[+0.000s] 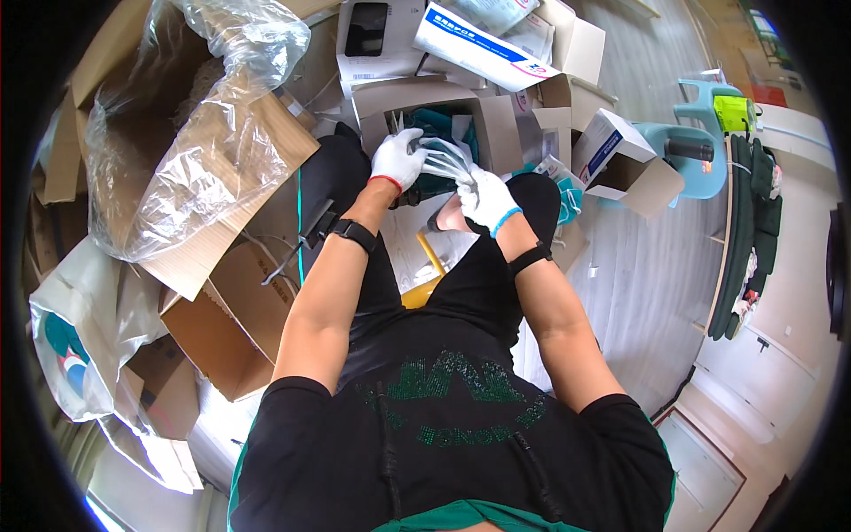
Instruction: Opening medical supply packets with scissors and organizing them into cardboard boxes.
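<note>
Both my hands wear white gloves. My right hand (487, 199), with a blue cuff, closes on one end of several thin, pale grey strips (445, 161) that fan out like flat packets seen edge-on; their exact kind is unclear. At their other end, my left hand (398, 160), with a red cuff, has its fingers curled against them. Below the hands, between my knees, stands an opened cardboard box (498, 133). Inside it lie teal packets (434, 120), with more pale edges showing beside the left fingers. My hands partly hide the box's contents.
A large carton (239, 168) draped with clear plastic stands at left, above another open carton (208, 341). A white bag (89, 301) lies beyond. Ahead are a phone (366, 28) and a white-and-blue box (483, 49). At right are an open white box (620, 160) and blue stools (696, 177).
</note>
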`<state>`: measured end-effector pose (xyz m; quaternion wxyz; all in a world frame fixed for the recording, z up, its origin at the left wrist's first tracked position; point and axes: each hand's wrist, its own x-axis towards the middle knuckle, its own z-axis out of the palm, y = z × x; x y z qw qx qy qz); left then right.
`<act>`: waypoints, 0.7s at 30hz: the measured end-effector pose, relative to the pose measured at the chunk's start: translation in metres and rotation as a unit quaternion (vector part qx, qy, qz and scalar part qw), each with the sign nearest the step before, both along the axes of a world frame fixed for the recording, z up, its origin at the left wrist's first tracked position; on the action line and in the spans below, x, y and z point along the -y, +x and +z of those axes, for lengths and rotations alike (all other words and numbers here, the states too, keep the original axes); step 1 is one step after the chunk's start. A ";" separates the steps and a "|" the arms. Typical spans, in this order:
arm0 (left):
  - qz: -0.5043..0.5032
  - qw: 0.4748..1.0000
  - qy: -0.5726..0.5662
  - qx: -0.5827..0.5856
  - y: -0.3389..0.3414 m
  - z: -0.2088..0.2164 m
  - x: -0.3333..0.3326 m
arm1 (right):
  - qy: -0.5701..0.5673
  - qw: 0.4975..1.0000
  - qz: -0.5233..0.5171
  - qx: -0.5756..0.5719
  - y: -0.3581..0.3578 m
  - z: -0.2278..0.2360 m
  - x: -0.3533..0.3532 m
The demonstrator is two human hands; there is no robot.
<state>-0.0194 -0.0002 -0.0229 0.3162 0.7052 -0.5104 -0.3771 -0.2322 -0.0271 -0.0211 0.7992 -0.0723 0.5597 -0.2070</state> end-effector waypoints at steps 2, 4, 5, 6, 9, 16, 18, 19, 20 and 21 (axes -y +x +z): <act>0.008 0.999 0.004 0.033 0.000 -0.008 0.005 | 0.059 0.998 0.008 0.018 -0.001 0.000 0.000; -0.023 0.999 0.007 0.028 -0.003 -0.009 0.013 | 0.044 0.999 0.012 0.017 -0.012 -0.007 -0.001; -0.050 0.998 0.010 0.026 -0.006 -0.009 0.017 | -0.003 0.995 0.078 -0.066 -0.018 -0.010 0.001; -0.053 0.998 0.010 0.023 -0.009 -0.009 0.020 | -0.047 0.977 0.144 -0.147 -0.020 -0.009 0.003; -0.035 0.998 0.036 0.042 -0.006 -0.014 0.022 | -0.273 0.769 0.398 -0.419 -0.005 0.016 0.003; -0.022 0.999 0.032 0.031 -0.006 -0.016 0.033 | -0.432 0.435 0.620 -0.489 0.029 0.061 0.006; -0.031 0.998 0.053 0.005 -0.010 -0.017 0.035 | -0.407 0.407 0.618 -0.535 0.026 0.045 0.016; -0.022 0.998 0.052 -0.013 -0.012 -0.018 0.034 | -0.457 0.400 0.607 -0.512 0.017 0.041 0.020; -0.021 0.998 0.052 -0.014 -0.012 -0.018 0.033 | -0.486 0.370 0.613 -0.501 0.009 0.035 0.024; 0.014 0.998 0.057 -0.032 -0.009 -0.023 0.032 | -0.492 0.344 0.626 -0.497 0.011 0.037 0.027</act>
